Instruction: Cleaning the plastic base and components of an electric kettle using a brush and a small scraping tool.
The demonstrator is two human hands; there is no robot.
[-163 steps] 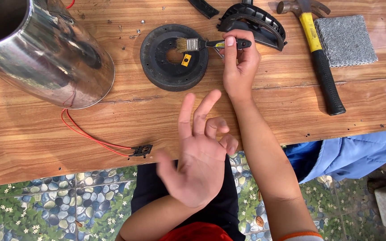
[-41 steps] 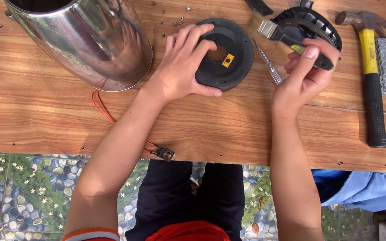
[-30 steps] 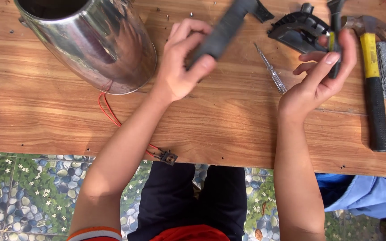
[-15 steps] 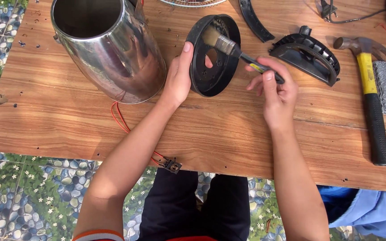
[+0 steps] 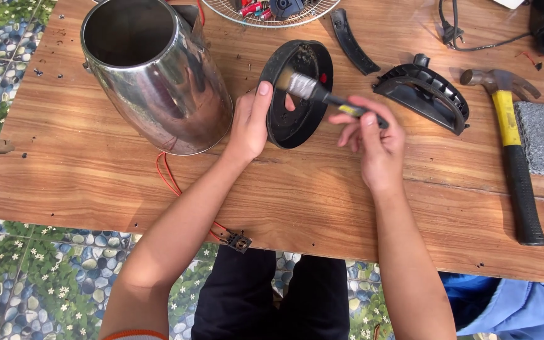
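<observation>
Brushwork has begun on the black round base point(image 5: 297, 94): a moment ago it lay flat on the wooden table point(image 5: 96, 170); now my left hand point(image 5: 250, 123) props it on edge, fingers closed round its near rim, thumb along the outside. My right hand point(image 5: 373, 135) pinches the small paintbrush point(image 5: 322, 96) by the handle, bristles inside the hollow, just beyond my left thumb. Steel kettle body point(image 5: 155, 72) lies left of my left hand; hammer point(image 5: 514, 151) well right of my right. Judgement: cleaning the interior has started.
</observation>
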